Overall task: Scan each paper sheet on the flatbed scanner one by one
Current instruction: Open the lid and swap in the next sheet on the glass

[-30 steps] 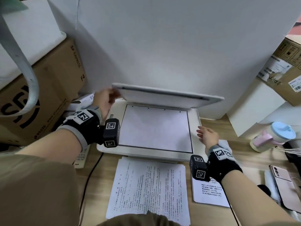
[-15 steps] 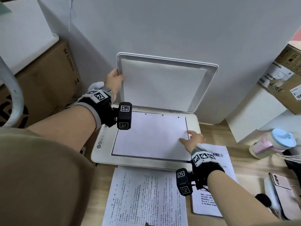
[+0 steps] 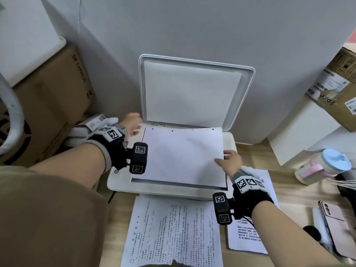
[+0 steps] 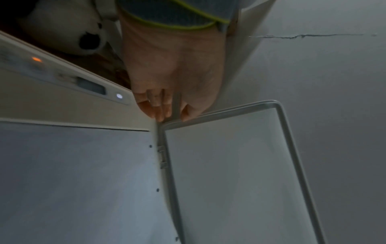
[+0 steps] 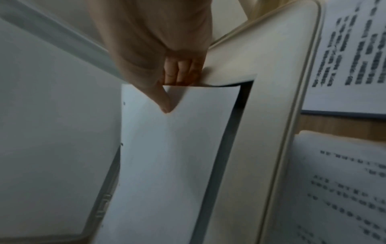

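The white flatbed scanner (image 3: 123, 182) stands on the desk with its lid (image 3: 192, 93) upright against the wall. A sheet (image 3: 179, 155) lies blank side up on the glass. My right hand (image 3: 229, 158) pinches its right edge, thumb on top and fingers beneath, and that edge is raised off the glass. The right wrist view shows the same pinch, right hand (image 5: 167, 92) on the sheet (image 5: 171, 156). My left hand (image 3: 133, 124) hovers with straight fingers at the lid's lower left corner. In the left wrist view the left hand (image 4: 165, 112) holds nothing beside the lid (image 4: 229, 165).
A printed sheet (image 3: 173, 234) lies in front of the scanner and a printed stack (image 3: 246, 237) to its right. Cardboard boxes (image 3: 57, 93) crowd the left. A white box (image 3: 300, 128), a pastel bottle (image 3: 323, 166) and a phone (image 3: 335, 224) sit at the right.
The lid went from half raised to fully upright. My left hand let go of it and dropped to its lower corner. My right hand reached the sheet's right edge and lifted it.
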